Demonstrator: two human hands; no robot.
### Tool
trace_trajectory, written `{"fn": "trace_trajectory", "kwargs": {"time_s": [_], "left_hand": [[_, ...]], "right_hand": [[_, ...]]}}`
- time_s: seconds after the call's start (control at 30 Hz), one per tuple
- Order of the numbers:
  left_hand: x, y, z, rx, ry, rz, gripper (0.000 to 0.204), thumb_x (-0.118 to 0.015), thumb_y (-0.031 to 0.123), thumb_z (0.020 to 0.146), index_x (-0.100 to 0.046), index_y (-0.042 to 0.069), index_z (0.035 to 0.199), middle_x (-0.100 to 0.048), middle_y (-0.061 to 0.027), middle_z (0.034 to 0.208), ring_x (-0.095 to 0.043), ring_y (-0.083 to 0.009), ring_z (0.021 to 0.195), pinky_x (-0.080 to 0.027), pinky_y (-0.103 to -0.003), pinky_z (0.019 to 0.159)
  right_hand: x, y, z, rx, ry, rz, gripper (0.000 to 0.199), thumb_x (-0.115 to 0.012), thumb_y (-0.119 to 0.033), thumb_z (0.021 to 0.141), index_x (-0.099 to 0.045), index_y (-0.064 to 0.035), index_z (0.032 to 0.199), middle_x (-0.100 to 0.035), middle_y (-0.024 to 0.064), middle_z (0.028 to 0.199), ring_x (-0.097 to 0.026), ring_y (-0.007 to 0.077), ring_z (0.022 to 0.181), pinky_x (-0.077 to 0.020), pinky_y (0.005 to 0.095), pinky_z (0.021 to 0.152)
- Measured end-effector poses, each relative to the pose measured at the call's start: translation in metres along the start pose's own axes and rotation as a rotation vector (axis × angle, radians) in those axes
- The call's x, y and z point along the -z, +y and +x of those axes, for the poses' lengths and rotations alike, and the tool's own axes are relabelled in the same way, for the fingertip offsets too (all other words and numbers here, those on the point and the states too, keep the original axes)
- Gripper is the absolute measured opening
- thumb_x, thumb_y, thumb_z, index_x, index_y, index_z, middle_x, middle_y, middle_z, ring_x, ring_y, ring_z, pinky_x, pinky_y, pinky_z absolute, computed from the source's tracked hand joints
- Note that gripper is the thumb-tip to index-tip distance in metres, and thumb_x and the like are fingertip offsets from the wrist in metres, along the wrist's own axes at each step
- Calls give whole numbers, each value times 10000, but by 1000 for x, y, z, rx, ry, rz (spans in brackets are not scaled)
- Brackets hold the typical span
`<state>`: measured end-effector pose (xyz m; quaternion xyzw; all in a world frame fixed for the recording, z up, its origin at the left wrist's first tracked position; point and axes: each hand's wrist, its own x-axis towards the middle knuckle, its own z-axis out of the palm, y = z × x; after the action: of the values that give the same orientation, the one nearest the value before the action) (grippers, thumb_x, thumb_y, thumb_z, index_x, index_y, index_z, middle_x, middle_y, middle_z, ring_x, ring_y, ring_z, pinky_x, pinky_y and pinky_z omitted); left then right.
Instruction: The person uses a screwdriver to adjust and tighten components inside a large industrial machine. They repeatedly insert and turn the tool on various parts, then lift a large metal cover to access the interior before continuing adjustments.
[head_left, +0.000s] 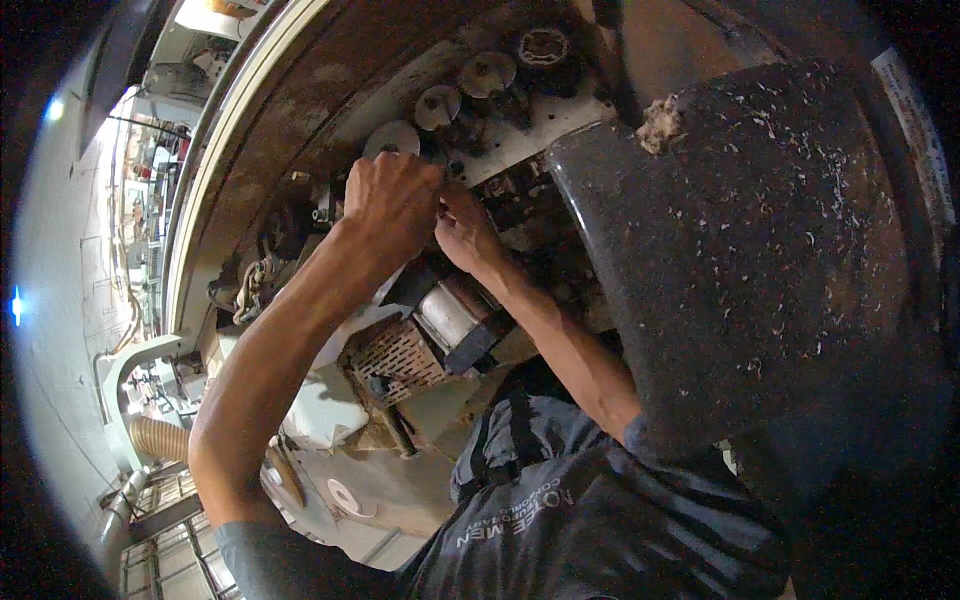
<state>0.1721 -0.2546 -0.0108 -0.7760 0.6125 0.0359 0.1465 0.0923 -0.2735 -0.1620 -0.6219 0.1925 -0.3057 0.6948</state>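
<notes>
My left hand (392, 198) is closed, knuckles up, just below a round metal disc (392, 138) inside a dusty machine. Close beside it on the right, my right hand (464, 228) has its fingers bent together by the left hand's fingertips. Whatever the fingers grip is too small or too hidden to name. Farther up, a smaller round disc (438, 107) and another disc (487, 74) sit in a row on a pale metal plate (535, 130). Dark, greasy parts lie behind the hands.
A large dark panel (740, 250) flecked with pale shavings fills the right side, with a fluffy clump (660, 124) at its top edge. Under my arms sit a silver cylinder (450, 318) and a slotted metal grille (398, 360). A ribbed hose (158, 438) is at left.
</notes>
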Motion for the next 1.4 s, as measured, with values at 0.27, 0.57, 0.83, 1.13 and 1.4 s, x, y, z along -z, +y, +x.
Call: {"fn": "trace_trajectory", "kwargs": {"time_s": [0.27, 0.57, 0.83, 1.13, 1.4], "left_hand": [[56, 34, -7, -21, 2, 193, 125, -677, 138, 763, -735, 77, 855, -710, -166, 852, -712, -326, 838, -570, -429, 656], [57, 41, 7, 67, -156, 179, 132, -691, 159, 760, -738, 85, 859, -716, -154, 893, -709, -310, 858, -568, -431, 681], [75, 40, -38, 211, -33, 261, 200, -674, 171, 789, -728, 81, 960, -705, -173, 856, -694, -339, 841, -553, -450, 697], [119, 0, -70, 214, 111, -268, 306, -640, 145, 839, -718, 86, 1128, -706, -204, 959, -685, -359, 882, -521, -443, 799], [75, -2, -14, 117, -99, -107, 206, -710, 206, 738, -726, 43, 863, -682, -221, 810, -676, -408, 798, -544, -484, 719]], "right_hand": [[0, 5, 0, -29, -61, 111, 231, -524, -26, 920, -553, -16, 1149, -613, 160, 1138, -623, 262, 1034, -510, 364, 867], [4, 23, 12, 199, 30, -231, 282, -548, -22, 873, -546, -19, 1155, -607, 169, 1092, -628, 302, 950, -502, 388, 818], [60, -25, -37, -28, -7, 161, 344, -622, -141, 936, -597, -9, 1252, -664, 83, 990, -624, 139, 860, -507, 302, 745], [68, -27, -48, -168, -37, 233, 457, -589, -227, 980, -530, 5, 1369, -691, 79, 1095, -590, 95, 814, -494, 240, 746], [44, -34, -27, -223, -85, 246, 488, -557, -200, 1005, -449, 22, 1426, -664, 50, 1070, -506, 68, 733, -471, 234, 640]]}}
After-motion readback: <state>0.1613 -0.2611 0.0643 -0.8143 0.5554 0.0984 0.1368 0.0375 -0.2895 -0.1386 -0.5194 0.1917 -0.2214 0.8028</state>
